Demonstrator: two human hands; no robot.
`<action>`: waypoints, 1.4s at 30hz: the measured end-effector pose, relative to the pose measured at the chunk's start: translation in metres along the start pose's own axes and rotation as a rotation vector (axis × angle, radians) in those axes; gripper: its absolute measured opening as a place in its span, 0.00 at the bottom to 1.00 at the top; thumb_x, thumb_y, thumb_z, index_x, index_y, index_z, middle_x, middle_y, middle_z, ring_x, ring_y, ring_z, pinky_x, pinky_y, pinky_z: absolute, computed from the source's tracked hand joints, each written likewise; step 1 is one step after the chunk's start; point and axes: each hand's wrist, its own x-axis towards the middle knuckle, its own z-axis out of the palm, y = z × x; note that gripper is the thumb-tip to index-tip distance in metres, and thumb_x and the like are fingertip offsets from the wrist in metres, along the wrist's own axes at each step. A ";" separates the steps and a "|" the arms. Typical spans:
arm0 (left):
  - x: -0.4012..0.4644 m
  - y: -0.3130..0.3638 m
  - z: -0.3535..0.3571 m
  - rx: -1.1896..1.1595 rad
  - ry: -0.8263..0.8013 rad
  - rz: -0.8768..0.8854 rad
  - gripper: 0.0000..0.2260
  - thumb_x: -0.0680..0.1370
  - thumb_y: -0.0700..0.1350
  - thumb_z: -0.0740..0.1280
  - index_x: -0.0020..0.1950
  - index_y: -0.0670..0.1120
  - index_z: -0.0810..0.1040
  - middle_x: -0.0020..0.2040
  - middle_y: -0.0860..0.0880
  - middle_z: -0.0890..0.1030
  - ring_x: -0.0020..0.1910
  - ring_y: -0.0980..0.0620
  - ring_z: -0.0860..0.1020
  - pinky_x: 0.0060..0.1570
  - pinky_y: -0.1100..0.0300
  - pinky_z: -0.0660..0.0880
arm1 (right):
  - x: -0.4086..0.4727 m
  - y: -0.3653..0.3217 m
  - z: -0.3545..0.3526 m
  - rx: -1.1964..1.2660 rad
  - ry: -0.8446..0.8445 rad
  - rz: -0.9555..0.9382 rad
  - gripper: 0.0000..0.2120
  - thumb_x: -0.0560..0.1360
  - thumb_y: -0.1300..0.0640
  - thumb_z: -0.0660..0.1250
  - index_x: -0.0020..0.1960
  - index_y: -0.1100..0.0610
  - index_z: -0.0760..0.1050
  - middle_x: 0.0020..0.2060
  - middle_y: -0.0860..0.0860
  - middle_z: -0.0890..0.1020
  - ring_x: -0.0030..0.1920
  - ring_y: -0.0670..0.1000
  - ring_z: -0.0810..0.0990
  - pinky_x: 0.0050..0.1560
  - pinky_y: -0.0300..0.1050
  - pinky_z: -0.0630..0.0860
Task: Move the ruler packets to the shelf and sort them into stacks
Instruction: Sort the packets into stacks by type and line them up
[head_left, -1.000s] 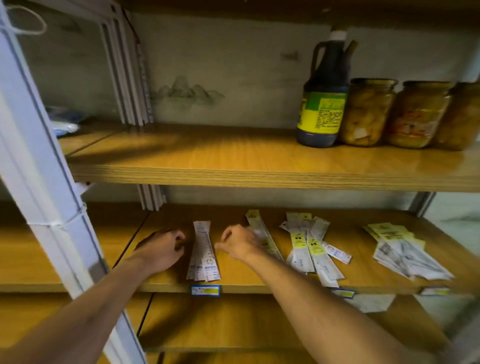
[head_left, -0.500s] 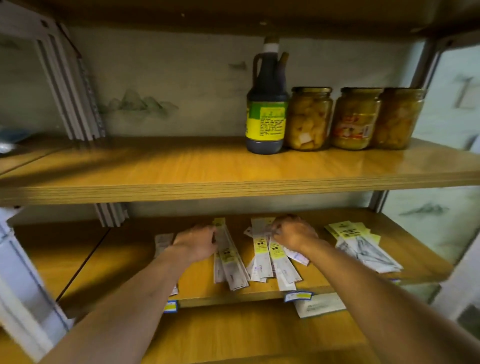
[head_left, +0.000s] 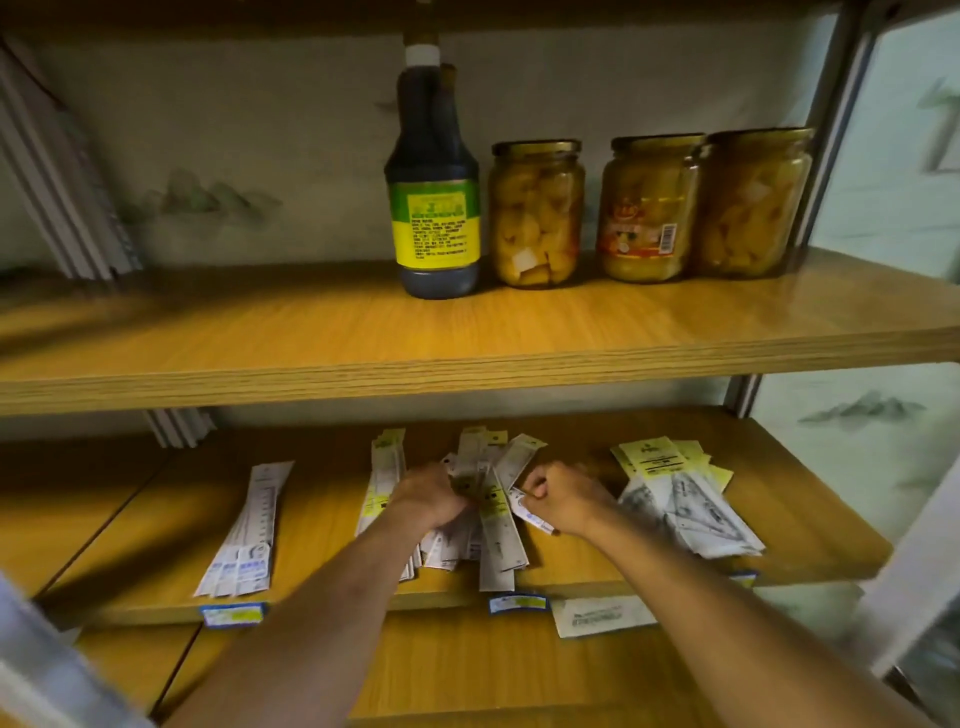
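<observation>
We've got both hands, left (head_left: 431, 493) and right (head_left: 563, 499), clamped on the loose ruler packets (head_left: 493, 499) below the soy bottle (head_left: 434, 176): light, flat, slick sleeves, so we'd pinch mid-length.

Wood-grain shelf (head_left: 597, 338), smooth with slight sheen. Glossy plastic ruler packets (head_left: 498, 530) near its front edge. Clear glass jars (head_left: 537, 213), shiny dark plastic bottle (head_left: 434, 156).

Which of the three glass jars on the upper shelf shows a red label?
The middle jar, between the other two jars of yellow pieces, to the right of the dark bottle. It alone shows a red label with a barcode.
</observation>
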 end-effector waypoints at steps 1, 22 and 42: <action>0.000 0.002 0.002 -0.034 -0.006 -0.013 0.17 0.72 0.57 0.71 0.54 0.47 0.82 0.51 0.45 0.84 0.49 0.47 0.82 0.47 0.57 0.79 | 0.000 0.001 0.000 -0.009 0.001 -0.015 0.10 0.75 0.47 0.68 0.55 0.47 0.78 0.52 0.48 0.81 0.54 0.48 0.77 0.52 0.43 0.76; -0.017 -0.023 -0.014 -0.577 -0.039 0.029 0.11 0.76 0.40 0.71 0.57 0.46 0.78 0.52 0.46 0.83 0.49 0.51 0.81 0.47 0.56 0.80 | 0.009 -0.048 0.011 -0.103 0.008 0.138 0.33 0.68 0.37 0.72 0.65 0.54 0.69 0.63 0.54 0.74 0.64 0.57 0.74 0.52 0.47 0.74; -0.025 -0.057 -0.041 -0.664 0.003 -0.096 0.16 0.79 0.52 0.67 0.65 0.49 0.77 0.58 0.49 0.81 0.56 0.48 0.80 0.60 0.46 0.77 | 0.009 -0.023 -0.039 0.469 -0.070 0.190 0.17 0.78 0.53 0.66 0.62 0.62 0.72 0.56 0.61 0.80 0.56 0.61 0.79 0.58 0.55 0.77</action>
